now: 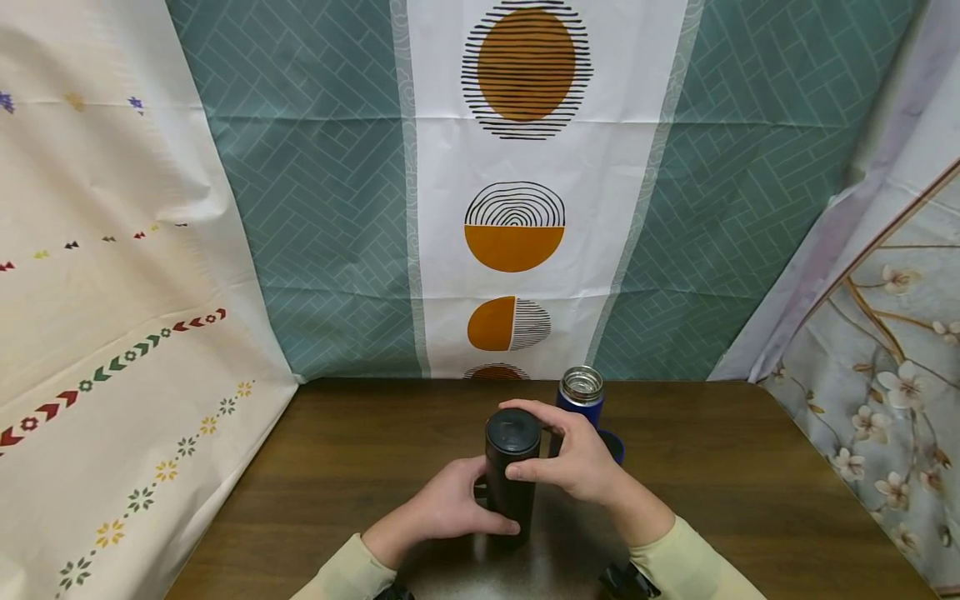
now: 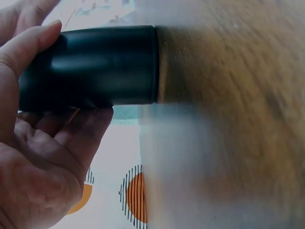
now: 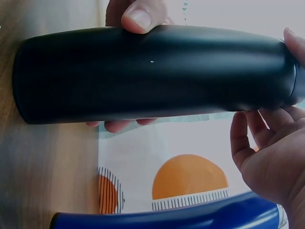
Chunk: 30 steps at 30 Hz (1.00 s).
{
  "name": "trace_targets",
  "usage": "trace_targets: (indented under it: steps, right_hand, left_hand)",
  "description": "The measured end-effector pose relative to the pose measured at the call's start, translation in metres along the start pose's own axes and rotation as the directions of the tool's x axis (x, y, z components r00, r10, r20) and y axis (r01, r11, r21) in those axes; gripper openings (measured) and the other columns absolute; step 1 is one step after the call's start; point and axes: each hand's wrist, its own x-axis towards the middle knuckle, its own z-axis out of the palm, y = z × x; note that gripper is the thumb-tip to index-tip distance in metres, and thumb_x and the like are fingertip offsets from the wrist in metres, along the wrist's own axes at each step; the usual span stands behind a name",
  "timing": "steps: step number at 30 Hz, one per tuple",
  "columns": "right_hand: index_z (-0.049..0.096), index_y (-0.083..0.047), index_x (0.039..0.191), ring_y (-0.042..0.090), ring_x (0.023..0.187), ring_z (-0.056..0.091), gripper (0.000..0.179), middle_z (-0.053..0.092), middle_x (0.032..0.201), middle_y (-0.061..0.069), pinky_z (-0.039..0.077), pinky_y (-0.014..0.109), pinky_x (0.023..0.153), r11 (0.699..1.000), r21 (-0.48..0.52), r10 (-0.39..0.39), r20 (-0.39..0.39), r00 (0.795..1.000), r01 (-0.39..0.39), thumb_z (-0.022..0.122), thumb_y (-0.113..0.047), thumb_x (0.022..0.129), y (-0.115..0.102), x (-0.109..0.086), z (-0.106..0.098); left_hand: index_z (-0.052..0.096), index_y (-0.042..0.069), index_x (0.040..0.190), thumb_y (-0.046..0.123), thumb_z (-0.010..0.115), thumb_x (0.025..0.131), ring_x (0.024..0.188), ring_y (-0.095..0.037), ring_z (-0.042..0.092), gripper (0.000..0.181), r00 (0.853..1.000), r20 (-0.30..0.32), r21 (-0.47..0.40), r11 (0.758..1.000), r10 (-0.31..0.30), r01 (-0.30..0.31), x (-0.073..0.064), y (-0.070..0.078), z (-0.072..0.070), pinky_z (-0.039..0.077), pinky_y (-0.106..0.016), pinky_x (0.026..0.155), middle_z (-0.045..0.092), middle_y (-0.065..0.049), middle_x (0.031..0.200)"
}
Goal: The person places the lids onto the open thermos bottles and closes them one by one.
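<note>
A tall black flask (image 1: pixel 512 492) is upright over the wooden table, its base at or just above the surface. My left hand (image 1: pixel 457 504) grips its body, the thumb on the near side and the other fingers round the far side. At the top, my right hand (image 1: pixel 573 454) holds the flask's black lid (image 1: pixel 513 431) between thumb and fingers. In the right wrist view both the left thumb (image 3: pixel 140 18) and the right hand (image 3: pixel 276 148) show against the dark flask (image 3: pixel 157 71).
Behind my right hand stands a blue flask (image 1: pixel 581 404) with its steel mouth uncovered. A round blue-rimmed piece (image 1: pixel 613 447), partly hidden by the hand, lies beside it. The brown table (image 1: pixel 712 483) ends at a patterned cloth (image 1: pixel 517 250) hung along the back.
</note>
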Motion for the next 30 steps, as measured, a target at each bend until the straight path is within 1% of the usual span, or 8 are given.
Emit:
trace_targets:
  steps: [5, 7, 12, 16, 20, 24, 30]
  right_hand:
    - [0.068, -0.012, 0.151, 0.030, 0.129, 0.069, 0.070, 0.076, 0.140, -0.001, 0.048, 0.055, 0.110, 0.999, -0.022, 0.027, -0.028, 0.999, -0.028, 0.096, -0.017, 0.087, -0.003, 0.000, 0.002]
    - [0.068, -0.011, 0.151, 0.031, 0.129, 0.069, 0.071, 0.075, 0.141, -0.001, 0.048, 0.057, 0.110, 0.999, -0.023, 0.034, -0.040, 0.999, -0.035, 0.096, -0.017, 0.087, -0.004, 0.000, 0.003]
    - [0.069, -0.019, 0.150, 0.033, 0.130, 0.069, 0.069, 0.075, 0.140, -0.002, 0.045, 0.064, 0.110, 0.998, -0.031, 0.049, -0.074, 0.996, -0.052, 0.097, -0.018, 0.087, -0.007, 0.000, 0.005]
    - [0.070, -0.027, 0.149, 0.029, 0.130, 0.068, 0.068, 0.075, 0.139, -0.005, 0.045, 0.064, 0.110, 0.996, -0.037, 0.077, -0.102, 0.992, -0.081, 0.097, -0.020, 0.087, -0.010, 0.000, 0.008]
    - [0.070, -0.030, 0.148, 0.029, 0.130, 0.068, 0.067, 0.076, 0.137, -0.007, 0.044, 0.064, 0.111, 0.993, -0.047, 0.100, -0.128, 0.987, -0.107, 0.097, -0.023, 0.087, -0.011, -0.001, 0.011]
    - [0.070, -0.034, 0.148, 0.027, 0.131, 0.067, 0.067, 0.076, 0.137, -0.008, 0.044, 0.063, 0.111, 0.987, -0.081, 0.121, -0.166, 0.979, -0.136, 0.097, -0.027, 0.087, -0.012, -0.002, 0.014]
    - [0.070, -0.034, 0.148, 0.026, 0.129, 0.068, 0.067, 0.077, 0.135, -0.009, 0.046, 0.062, 0.110, 0.983, -0.101, 0.129, -0.214, 0.968, -0.153, 0.097, -0.028, 0.087, -0.013, -0.003, 0.019]
  left_hand:
    - [0.072, 0.025, 0.138, 0.034, 0.099, 0.086, 0.115, -0.009, 0.072, 0.060, 1.000, -0.024, -0.007, 1.000, 0.006, -0.006, 0.000, 0.001, 0.002, 0.058, -0.040, 0.105, 0.077, 0.015, 0.122]
    - [0.071, 0.025, 0.139, 0.033, 0.099, 0.086, 0.116, -0.009, 0.072, 0.060, 0.999, -0.034, -0.006, 1.000, 0.000, 0.000, 0.000, 0.001, 0.002, 0.058, -0.040, 0.105, 0.077, 0.015, 0.123]
    - [0.071, 0.027, 0.139, 0.033, 0.099, 0.085, 0.116, -0.009, 0.072, 0.061, 0.998, -0.055, -0.015, 1.000, -0.011, 0.010, 0.001, 0.001, 0.004, 0.059, -0.039, 0.104, 0.077, 0.015, 0.122]
    - [0.071, 0.028, 0.138, 0.034, 0.099, 0.085, 0.115, -0.009, 0.073, 0.060, 0.997, -0.071, -0.017, 1.000, -0.017, 0.015, 0.001, 0.001, 0.005, 0.059, -0.038, 0.104, 0.077, 0.015, 0.122]
    - [0.071, 0.027, 0.137, 0.033, 0.100, 0.085, 0.115, -0.010, 0.074, 0.060, 0.996, -0.086, -0.015, 1.000, -0.024, 0.022, 0.001, 0.002, 0.006, 0.059, -0.038, 0.104, 0.077, 0.014, 0.122]
    - [0.071, 0.026, 0.136, 0.033, 0.100, 0.084, 0.114, -0.010, 0.074, 0.060, 0.994, -0.106, -0.004, 1.000, -0.013, 0.012, 0.002, 0.002, 0.007, 0.060, -0.038, 0.102, 0.078, 0.013, 0.122]
    - [0.071, 0.028, 0.137, 0.035, 0.101, 0.084, 0.114, -0.010, 0.074, 0.061, 0.992, -0.124, 0.008, 1.000, -0.014, 0.015, 0.003, 0.003, 0.007, 0.060, -0.038, 0.102, 0.078, 0.014, 0.121]
